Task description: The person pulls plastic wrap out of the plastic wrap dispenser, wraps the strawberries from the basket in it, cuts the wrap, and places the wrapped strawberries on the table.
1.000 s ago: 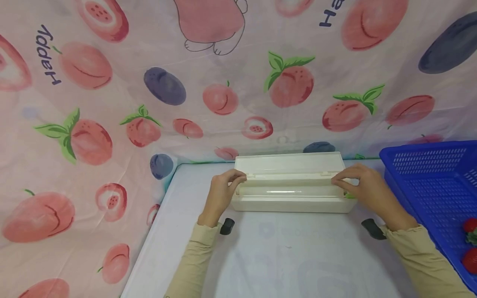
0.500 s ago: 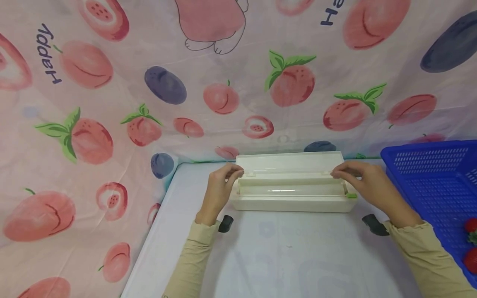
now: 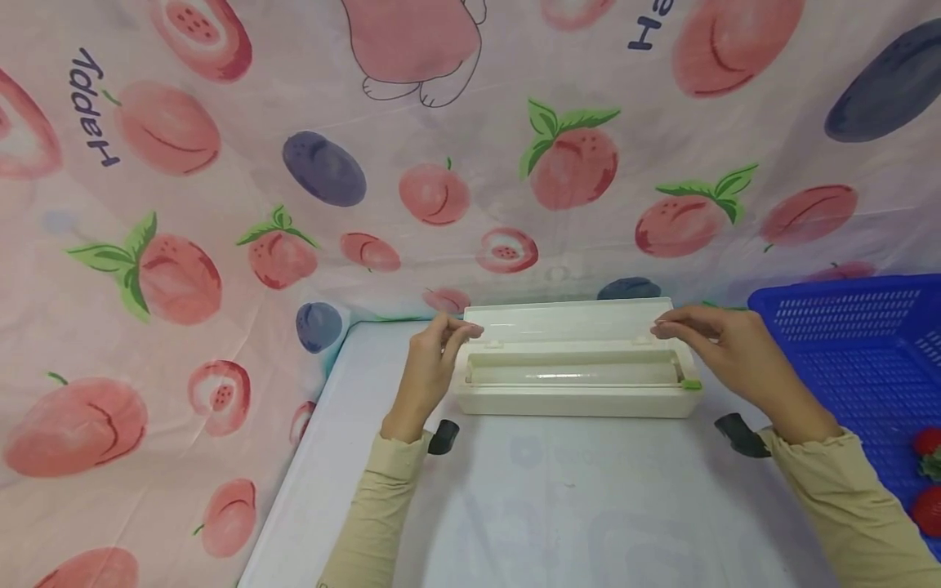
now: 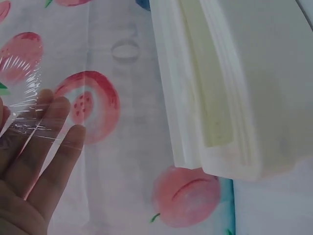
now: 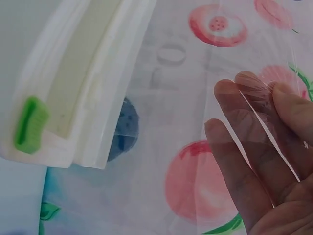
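A long white cling film dispenser [image 3: 581, 403] sits at the back of the table, its lid [image 3: 566, 318] tipped back and a roll [image 3: 573, 374] visible inside. Clear cling film [image 4: 29, 90] stretches over the fingers in the left wrist view. My left hand [image 3: 425, 371] pinches one side of the film between thumb and fingertips, above the dispenser's left end. Opposite it, my right hand [image 3: 746, 363] pinches the other side above the right end. The film's middle barely shows in the head view. A green slider [image 5: 31, 125] sits at the dispenser's right end.
To the right stands a blue plastic basket [image 3: 845, 291] with strawberries [image 3: 929, 511] in it. A fruit-printed cloth [image 3: 441, 196] hangs behind and left of the white table [image 3: 559, 514]. Black wrist-camera mounts [image 3: 443, 438] show beneath both wrists.
Both hands have moved up and away from the dispenser's opening towards the lid, keeping their pinch on the film. The green slider, partly covered before, now shows fully. The dispenser stays put.
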{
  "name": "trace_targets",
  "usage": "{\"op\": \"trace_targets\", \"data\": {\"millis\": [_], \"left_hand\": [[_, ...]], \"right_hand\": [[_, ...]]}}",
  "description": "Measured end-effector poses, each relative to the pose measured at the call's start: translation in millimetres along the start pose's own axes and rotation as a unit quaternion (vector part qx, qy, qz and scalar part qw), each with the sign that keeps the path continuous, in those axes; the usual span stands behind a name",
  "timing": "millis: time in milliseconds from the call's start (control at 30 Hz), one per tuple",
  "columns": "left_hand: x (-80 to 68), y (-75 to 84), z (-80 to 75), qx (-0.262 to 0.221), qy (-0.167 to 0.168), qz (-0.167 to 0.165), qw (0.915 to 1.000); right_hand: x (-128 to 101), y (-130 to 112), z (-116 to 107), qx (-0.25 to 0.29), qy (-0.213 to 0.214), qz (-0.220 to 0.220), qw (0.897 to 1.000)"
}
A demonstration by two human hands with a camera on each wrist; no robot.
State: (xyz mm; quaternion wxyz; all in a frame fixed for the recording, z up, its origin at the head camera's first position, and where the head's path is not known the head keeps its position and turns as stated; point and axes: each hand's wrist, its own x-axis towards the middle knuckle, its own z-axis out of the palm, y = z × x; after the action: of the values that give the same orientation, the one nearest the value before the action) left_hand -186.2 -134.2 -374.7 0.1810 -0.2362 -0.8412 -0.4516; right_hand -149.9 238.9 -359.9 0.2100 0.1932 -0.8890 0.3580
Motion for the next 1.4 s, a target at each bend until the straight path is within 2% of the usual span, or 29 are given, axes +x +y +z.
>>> {"op": "trace_targets", "data": {"millis": [233,400,633,1067,1400], "left_hand": [[4.0,6.0,-5.5,-0.007,-0.006,0.005,0.9999],[7.1,11.2,-8.7,-0.046,-0.006,0.006,0.9989],[10.4,17.3,-12.5,-0.083,0.008,0.012,0.9964],[15.0,28.3,-20.3,-0.08,0.024,0.029,0.9961],[18.9,30.5,-24.7,-0.071,0.026,0.049,0.996]], "right_hand": [[3.3,-7.7,-5.2,0.016,0.007,0.005,1.0],[6.4,-13.9,-7.6,0.038,0.011,0.025,0.999],[8.7,-20.8,-12.2,0.036,0.022,0.034,0.999],[9.6,-29.0,-19.4,0.03,0.048,0.019,0.998],[11.8,-32.5,-20.8,0.019,0.082,-0.017,0.996]]}}
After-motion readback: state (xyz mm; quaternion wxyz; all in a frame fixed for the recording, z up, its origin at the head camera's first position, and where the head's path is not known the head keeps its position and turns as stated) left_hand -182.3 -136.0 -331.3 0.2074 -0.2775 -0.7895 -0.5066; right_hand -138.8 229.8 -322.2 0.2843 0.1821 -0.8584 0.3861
